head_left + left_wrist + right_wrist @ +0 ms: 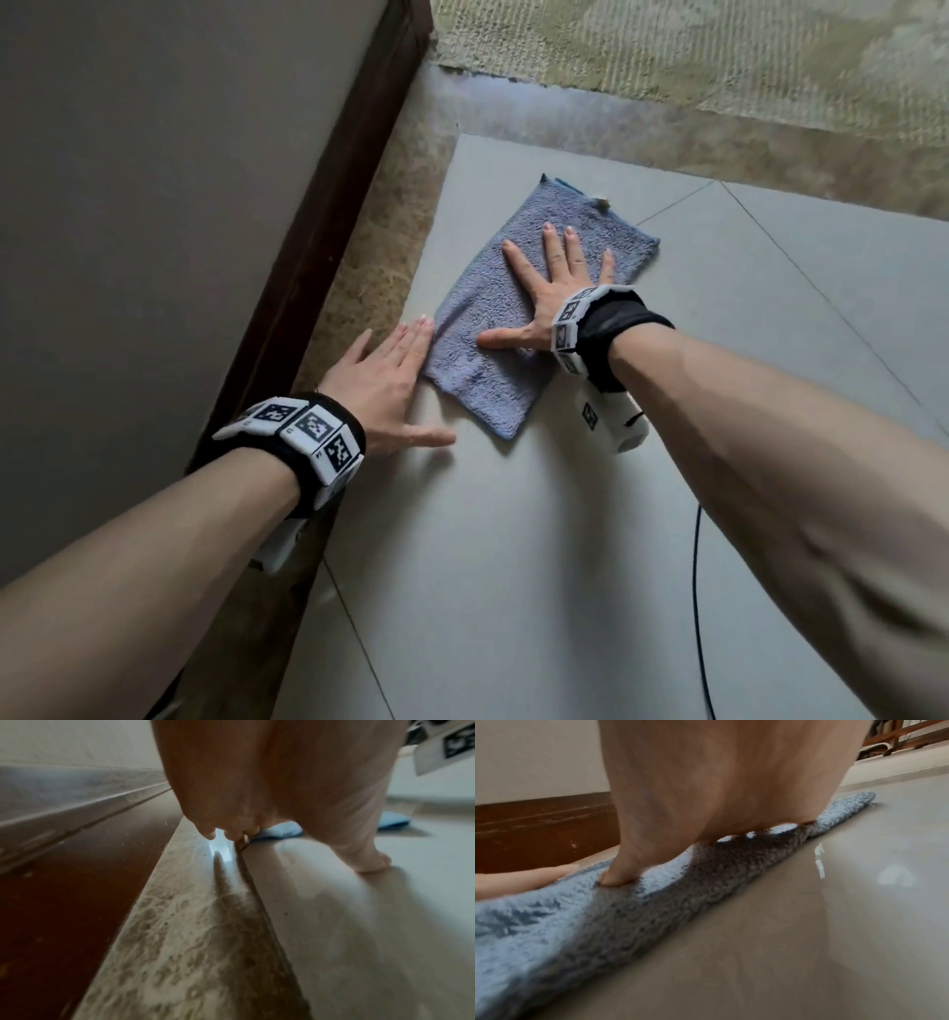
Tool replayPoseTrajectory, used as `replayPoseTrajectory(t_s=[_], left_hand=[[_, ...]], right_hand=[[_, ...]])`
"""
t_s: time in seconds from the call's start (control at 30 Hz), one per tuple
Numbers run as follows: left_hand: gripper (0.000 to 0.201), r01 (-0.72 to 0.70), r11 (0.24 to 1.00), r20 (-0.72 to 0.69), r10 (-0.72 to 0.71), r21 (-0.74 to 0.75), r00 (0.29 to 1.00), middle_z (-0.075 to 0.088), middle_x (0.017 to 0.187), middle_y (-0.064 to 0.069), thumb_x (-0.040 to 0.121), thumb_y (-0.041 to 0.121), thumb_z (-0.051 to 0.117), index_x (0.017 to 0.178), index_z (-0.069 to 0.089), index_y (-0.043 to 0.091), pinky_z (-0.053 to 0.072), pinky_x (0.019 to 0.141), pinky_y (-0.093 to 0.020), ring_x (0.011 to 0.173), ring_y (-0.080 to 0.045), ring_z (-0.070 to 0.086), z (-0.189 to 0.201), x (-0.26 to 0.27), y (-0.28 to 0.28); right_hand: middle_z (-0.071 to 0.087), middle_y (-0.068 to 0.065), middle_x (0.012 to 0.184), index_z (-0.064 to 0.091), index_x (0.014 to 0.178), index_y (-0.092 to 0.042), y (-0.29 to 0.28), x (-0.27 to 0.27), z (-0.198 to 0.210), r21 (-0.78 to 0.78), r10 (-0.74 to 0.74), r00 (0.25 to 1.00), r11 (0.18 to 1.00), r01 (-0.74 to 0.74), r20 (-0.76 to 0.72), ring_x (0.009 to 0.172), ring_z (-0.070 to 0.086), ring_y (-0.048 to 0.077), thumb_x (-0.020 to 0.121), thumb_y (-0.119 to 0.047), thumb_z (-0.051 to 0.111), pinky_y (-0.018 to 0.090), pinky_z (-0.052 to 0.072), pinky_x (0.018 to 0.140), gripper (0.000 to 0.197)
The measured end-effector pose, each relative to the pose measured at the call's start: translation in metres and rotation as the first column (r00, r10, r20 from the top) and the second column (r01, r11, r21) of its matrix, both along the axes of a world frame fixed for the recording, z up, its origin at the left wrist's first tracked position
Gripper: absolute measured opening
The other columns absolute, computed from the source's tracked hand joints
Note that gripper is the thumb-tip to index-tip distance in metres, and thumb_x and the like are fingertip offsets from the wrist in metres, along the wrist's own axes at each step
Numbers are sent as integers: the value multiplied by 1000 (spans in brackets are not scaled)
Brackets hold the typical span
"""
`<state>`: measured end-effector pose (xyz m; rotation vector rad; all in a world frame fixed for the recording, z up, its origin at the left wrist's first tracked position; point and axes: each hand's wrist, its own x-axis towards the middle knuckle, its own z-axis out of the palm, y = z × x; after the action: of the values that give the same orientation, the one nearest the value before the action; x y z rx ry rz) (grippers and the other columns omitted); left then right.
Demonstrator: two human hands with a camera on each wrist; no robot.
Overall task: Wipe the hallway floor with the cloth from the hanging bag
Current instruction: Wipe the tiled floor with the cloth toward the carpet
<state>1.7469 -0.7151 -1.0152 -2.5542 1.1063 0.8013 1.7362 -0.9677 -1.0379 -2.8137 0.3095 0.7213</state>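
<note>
A blue terry cloth (493,329) lies flat on the grey tiled floor (513,539) near the wall. My right hand (549,293) presses down on it with fingers spread and straight; in the right wrist view the right hand's thumb (618,876) digs into the cloth (577,923). My left hand (390,380) rests flat on the floor at the cloth's left edge, fingertips touching that edge. In the left wrist view the left hand (257,791) fills the top and a bit of the cloth (282,830) shows behind the fingers.
A dark brown skirting board (328,205) and pale wall (154,180) run along the left. A speckled stone strip (390,246) borders the tiles. A greenish rough mat (719,46) lies beyond. A black cable (698,591) trails over the floor at the right.
</note>
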Motion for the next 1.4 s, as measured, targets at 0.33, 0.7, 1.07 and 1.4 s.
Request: replayPoseTrajectory(t_s=[0.33, 0.7, 1.07, 1.4], left_hand=[[139, -11, 998, 5, 11, -64, 1000, -24, 161, -4, 63, 93, 41, 150, -27, 8, 0, 123, -42, 149, -15, -18, -8, 1, 1], [137, -20, 1000, -2, 20, 8, 1000, -24, 161, -5, 67, 89, 44, 150, -25, 6, 1, 123, -43, 149, -15, -18, 1, -2, -5], [134, -43, 997, 127, 35, 63, 991, -11, 164, -5, 68, 88, 47, 154, -13, 6, 0, 123, -39, 151, -14, -8, 8, -17, -13], [76, -6, 1000, 248, 9, -12, 969, 45, 143, -6, 86, 58, 57, 141, 35, 10, 21, 118, -34, 137, -18, 39, 22, -57, -18]], right_hand=[[-23, 7, 163, -17, 151, -47, -13, 83, 17, -87, 133, 989, 987, -138, -70, 151, -17, 30, 41, -102, 48, 68, 0, 115, 139], [-22, 11, 163, -14, 152, -46, 12, 81, 20, -90, 368, 923, 922, -378, -111, 149, -17, 37, 50, -91, 64, 74, 2, 109, 136], [-29, 2, 161, -18, 149, -49, -36, -46, 13, -55, 58, 994, 996, -63, -95, 148, -25, 27, 47, -99, 51, 68, -8, 113, 133], [-35, 7, 158, -27, 148, -44, -24, -167, 9, -60, -35, 991, 998, 27, -129, 145, -30, 33, 56, -95, 51, 74, -6, 109, 131]])
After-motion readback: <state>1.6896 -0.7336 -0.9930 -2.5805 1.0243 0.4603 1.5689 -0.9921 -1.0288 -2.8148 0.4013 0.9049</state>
